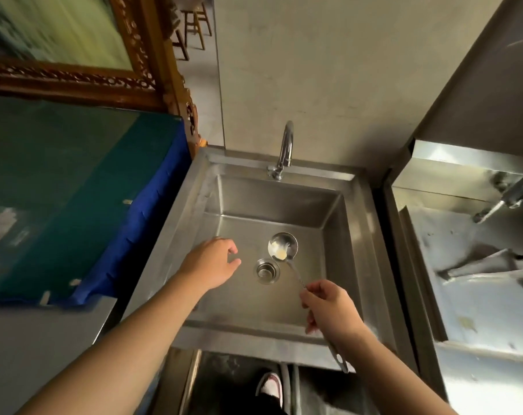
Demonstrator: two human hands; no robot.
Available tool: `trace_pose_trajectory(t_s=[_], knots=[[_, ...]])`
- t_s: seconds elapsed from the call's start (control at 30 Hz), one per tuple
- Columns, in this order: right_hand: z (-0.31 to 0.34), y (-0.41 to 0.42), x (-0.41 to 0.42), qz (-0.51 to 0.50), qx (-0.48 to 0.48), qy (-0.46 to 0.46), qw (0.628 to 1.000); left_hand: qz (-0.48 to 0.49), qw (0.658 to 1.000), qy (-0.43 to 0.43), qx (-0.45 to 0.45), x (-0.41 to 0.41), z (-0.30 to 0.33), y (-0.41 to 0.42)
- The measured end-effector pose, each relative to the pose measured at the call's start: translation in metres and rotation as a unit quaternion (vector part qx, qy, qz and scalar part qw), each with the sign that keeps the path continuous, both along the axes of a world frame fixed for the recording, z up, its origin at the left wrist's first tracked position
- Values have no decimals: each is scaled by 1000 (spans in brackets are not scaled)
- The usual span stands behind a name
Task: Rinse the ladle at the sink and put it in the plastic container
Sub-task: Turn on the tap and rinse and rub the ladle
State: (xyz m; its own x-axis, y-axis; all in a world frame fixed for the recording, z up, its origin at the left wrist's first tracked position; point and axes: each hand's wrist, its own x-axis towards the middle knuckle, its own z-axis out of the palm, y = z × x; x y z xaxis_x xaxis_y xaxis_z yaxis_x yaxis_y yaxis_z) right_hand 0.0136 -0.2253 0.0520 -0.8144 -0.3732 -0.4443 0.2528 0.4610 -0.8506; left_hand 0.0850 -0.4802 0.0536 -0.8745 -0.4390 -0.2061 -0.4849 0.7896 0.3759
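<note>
A steel ladle (282, 246) hangs over the basin of the steel sink (356, 235), its bowl just above and behind the drain (267, 271). A pale yellowish residue lies in the bowl. My right hand (329, 310) grips the ladle's thin handle near its middle; the handle's end pokes out below my wrist. My left hand (214, 262) hovers over the left part of the basin, fingers loosely curled and holding nothing. The curved faucet (285, 148) stands at the sink's back rim, and no water runs from it. No plastic container is in view.
A counter with a blue-green covering (74, 190) lies left of the sink, below a carved wooden frame (152, 70). To the right a steel counter (479, 280) holds metal parts. A plain wall rises behind the faucet. A shoe (270, 387) shows on the floor below.
</note>
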Motion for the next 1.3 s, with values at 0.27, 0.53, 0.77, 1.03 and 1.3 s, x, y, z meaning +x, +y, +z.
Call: trace_pose_trajectory(t_s=[0.27, 0.53, 0.77, 1.03, 1.3], knots=[[-31, -40, -97, 6, -1, -28, 1000, 10, 999, -1, -53, -158, -25, -48], [-60, -64, -141, -41, -12, -57, 997, -30, 992, 3, -125, -263, -66, -90], [-85, -87, -151, -84, -6, -67, 994, -96, 980, 28, -174, -326, -111, -124], [-108, -124, -162, -104, 12, -66, 992, -159, 970, 72, -168, -360, -148, -145], [-119, -150, -164, -105, 20, -86, 991, -196, 964, 86, -161, -365, -152, -157]])
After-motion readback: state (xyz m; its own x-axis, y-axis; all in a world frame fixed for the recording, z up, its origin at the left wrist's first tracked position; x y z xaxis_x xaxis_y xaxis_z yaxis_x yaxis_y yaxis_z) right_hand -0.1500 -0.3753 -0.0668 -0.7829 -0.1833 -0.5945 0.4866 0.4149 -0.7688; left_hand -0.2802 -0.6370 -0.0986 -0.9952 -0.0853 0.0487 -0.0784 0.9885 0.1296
